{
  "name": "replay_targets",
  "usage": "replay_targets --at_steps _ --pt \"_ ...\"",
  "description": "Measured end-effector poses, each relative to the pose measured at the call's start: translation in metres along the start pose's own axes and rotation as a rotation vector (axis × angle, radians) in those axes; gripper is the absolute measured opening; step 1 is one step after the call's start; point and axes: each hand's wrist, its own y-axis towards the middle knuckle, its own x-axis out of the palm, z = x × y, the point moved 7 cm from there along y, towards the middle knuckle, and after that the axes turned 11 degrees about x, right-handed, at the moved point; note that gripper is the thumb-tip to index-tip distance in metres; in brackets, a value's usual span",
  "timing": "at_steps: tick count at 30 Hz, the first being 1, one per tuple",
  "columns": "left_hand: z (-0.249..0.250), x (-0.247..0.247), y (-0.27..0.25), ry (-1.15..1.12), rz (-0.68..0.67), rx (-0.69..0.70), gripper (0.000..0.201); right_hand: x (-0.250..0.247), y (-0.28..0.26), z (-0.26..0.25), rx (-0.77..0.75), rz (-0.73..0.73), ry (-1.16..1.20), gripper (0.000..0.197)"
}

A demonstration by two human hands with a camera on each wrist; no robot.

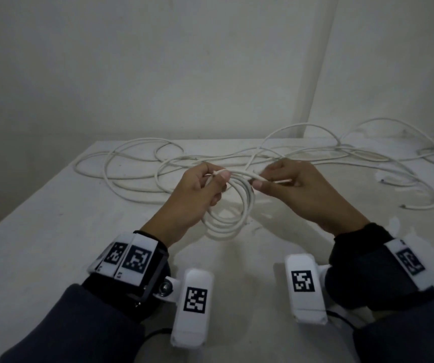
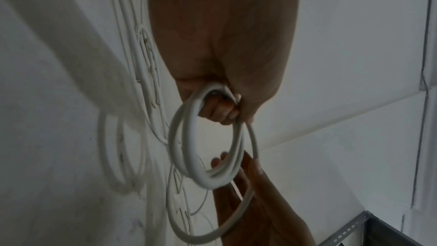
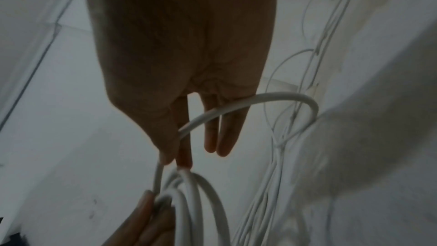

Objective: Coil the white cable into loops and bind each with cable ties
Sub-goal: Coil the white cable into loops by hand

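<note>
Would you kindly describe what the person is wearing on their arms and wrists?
Dark grey sleeves cover both forearms. Each wrist carries a black strap with white blocks printed with black-and-white square codes, plus a white camera pod bearing another code. Both hands are bare.

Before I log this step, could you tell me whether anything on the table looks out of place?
Nothing looks damaged. Most of the white cable still sprawls in loose tangled loops across the table, and no cable ties are visible.
</note>
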Motion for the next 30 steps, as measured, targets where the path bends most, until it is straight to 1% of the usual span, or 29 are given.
replay_targets --at_steps 1,3,4,6,10,13,16,19,21,23,25,27,30 --pt "0.002 -0.001 0.0 -0.025 0.027 0.01 0.012 0.006 0.0 0.001 0.006 -0.059 0.177 0.012" --pt "0.003 -0.005 0.001 -0.074 0.099 0.022 0.013 0.024 0.0 0.004 0.075 -0.183 0.476 0.022" --pt "0.003 -0.007 0.001 -0.101 0.133 0.021 0.014 0.032 -0.001 0.003 0.118 -0.237 0.586 0.024" --pt "0.002 -0.01 0.0 -0.152 0.2 0.009 0.016 0.046 -0.005 -0.002 0.182 -0.32 0.724 0.028" --pt "-0.001 -0.013 -0.005 -0.139 0.324 -0.002 0.019 0.057 -0.012 -0.007 0.257 -0.446 0.854 0.033" --pt "-0.004 -0.013 -0.008 -0.058 0.403 0.015 0.023 0.063 -0.013 -0.008 0.305 -0.5 0.958 0.034" --pt "-0.004 -0.014 -0.011 0.022 0.48 0.016 0.029 0.066 -0.011 -0.012 0.286 -0.482 1.062 0.037" --pt "-0.006 -0.013 -0.014 0.052 0.516 -0.006 0.033 0.07 -0.01 -0.015 0.242 -0.465 0.982 0.038" --pt "-0.011 -0.011 -0.014 -0.008 0.472 -0.07 0.033 0.069 -0.008 -0.012 0.215 -0.419 0.871 0.033" --pt "-0.016 -0.003 -0.012 -0.158 0.372 -0.13 0.028 0.064 -0.005 -0.007 0.215 -0.333 0.8 0.027" --pt "-0.015 0.006 -0.011 -0.333 0.297 -0.187 0.018 0.059 -0.002 -0.003 0.225 -0.278 0.783 0.027" --pt "-0.014 0.012 -0.01 -0.453 0.243 -0.246 0.012 0.054 -0.002 -0.002 0.227 -0.255 0.808 0.027" --pt "-0.01 0.017 -0.009 -0.544 0.167 -0.274 0.017 0.051 -0.003 -0.002 0.236 -0.298 0.865 0.025"
